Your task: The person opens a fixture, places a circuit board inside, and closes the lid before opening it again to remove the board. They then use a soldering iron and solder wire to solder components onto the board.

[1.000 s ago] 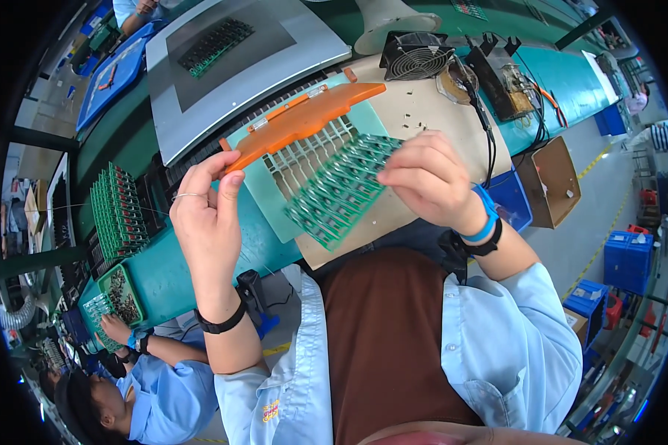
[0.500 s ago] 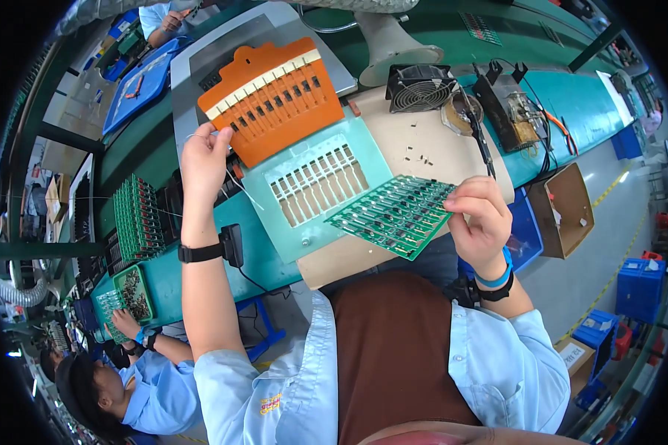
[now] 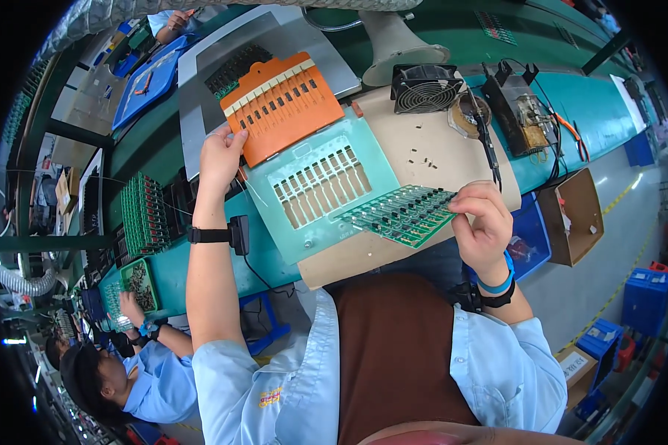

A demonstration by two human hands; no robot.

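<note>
Orange lid [image 3: 286, 111] has swung up and back over the past second, while the green circuit board [image 3: 404, 216] has moved off to the right

Left grip [image 3: 223, 159] is closed on the lid's left edge. With the lid raised, its inner face shows a pale strip and a row of small dark pieces. Below it lies the mint-green frame [image 3: 380, 169], its slotted openings now in plain view; a second ago the lid and board covered part of them.

Right grip [image 3: 484, 222] pinches the circuit board by its right corner between thumb and fingers. Populated with rows of components, the board is held tilted, its left end over or beside the frame's lower right corner; whether they touch, I cannot tell.

Small loose parts [image 3: 423, 161] lie on the brown sheet [image 3: 393, 133] right of the frame, near a black fan [image 3: 425, 89]. Sheet and fan sit on the teal table [image 3: 189, 273].
</note>
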